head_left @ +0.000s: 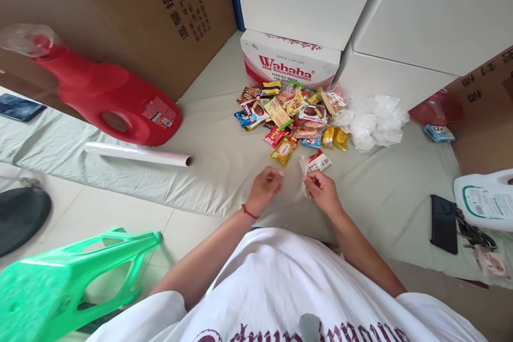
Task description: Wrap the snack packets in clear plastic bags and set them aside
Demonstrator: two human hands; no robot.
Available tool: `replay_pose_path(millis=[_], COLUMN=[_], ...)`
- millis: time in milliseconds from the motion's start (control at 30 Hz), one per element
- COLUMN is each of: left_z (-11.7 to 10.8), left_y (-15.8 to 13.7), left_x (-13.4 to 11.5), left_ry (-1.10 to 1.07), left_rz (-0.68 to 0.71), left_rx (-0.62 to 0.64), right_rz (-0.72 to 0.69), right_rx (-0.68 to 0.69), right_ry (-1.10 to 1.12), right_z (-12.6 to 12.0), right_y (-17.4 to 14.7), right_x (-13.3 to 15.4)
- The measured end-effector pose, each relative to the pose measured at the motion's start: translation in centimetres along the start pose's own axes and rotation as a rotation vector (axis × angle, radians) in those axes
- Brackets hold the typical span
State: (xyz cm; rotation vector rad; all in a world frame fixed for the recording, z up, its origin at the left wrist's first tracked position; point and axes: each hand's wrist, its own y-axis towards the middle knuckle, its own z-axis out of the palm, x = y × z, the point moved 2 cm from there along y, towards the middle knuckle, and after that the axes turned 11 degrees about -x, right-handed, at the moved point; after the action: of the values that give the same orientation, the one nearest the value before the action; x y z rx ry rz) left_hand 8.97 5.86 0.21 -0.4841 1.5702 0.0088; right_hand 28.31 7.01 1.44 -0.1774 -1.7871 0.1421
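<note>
My right hand [323,191] pinches a thin clear plastic bag [304,171] that hangs narrow and crumpled from the fingers. To its left, apart from the bag, is my left hand [265,190], with a red cord on the wrist. Its fingers are curled in, slightly blurred, and I cannot make out anything between them. Just beyond both hands lies a pile of wrapped snacks [298,117] in many colours. A yellow packet [284,150] is at its near edge, and a red and white packet [319,161] lies behind the bag.
A Wahaha carton [290,61] stands behind the snacks, and bunched clear bags [377,123] lie to their right. On the left are a red detergent bottle [120,99] and a white roll [138,155]. A black phone [444,224] and white bottle [487,200] lie right. A green stool [80,272] is lower left.
</note>
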Motion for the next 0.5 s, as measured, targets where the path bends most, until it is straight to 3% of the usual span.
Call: replay_pose_path(millis=[133,267,433,500], left_z=[1.4,1.4,0.8,0.8], left_y=[-1.7,-1.4,-1.3,-1.4], left_x=[0.6,1.1,1.2,1.3], left_ry=[0.051,-0.011,-0.016,0.019], left_rz=[0.046,-0.024,0.044,0.1], left_rx=[0.147,0.252,0.204,0.177], right_rz=[0.083,0.174,0.087,0.072], right_rx=[0.066,0.026,0.1,0.057], right_ry=[0.186,0.326,0.209,0.171], right_z=[1.6,1.4,1.3,1.5], right_y=[-0.4,-0.3,-0.8,-0.8], right_x=[-0.2,-0.7,-1.0,-1.2])
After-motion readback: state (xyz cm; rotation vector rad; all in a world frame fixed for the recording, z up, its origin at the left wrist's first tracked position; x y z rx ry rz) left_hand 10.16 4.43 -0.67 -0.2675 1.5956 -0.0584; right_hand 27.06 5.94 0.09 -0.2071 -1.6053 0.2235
